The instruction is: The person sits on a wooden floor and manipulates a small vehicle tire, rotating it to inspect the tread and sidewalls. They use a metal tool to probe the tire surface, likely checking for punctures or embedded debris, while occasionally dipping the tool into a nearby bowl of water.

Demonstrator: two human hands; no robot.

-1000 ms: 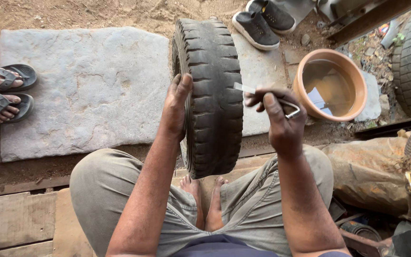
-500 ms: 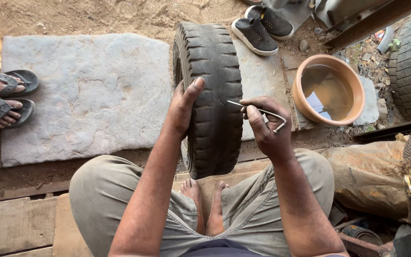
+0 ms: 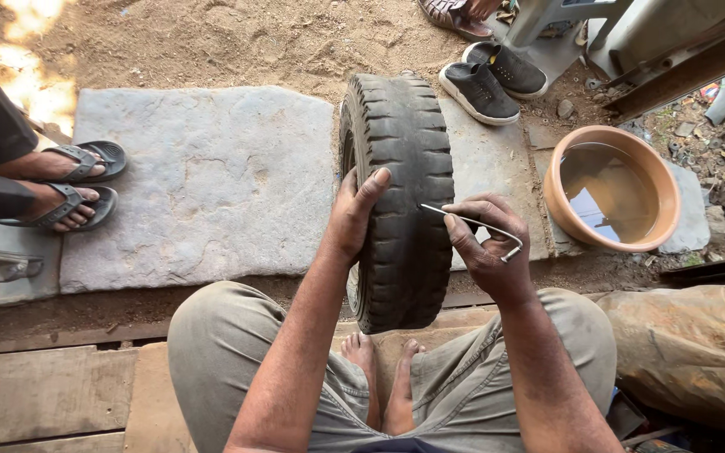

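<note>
Fingers of two hands: left hand (image 3: pixel 354 220) spread on one tyre (image 3: pixel 400 201), right hand (image 3: pixel 484 247) pinching one metal probe (image 3: pixel 472 222).

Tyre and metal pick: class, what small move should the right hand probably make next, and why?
Probably press the metal pick into the tread. Its tip already meets the tyre, the right hand grips it, and the left hand steadies the upright tyre.

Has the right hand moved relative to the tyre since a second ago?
Yes. The right hand has moved left toward the tyre; the thin metal tool it holds now has its tip at the tread, where earlier it pointed away.
</note>
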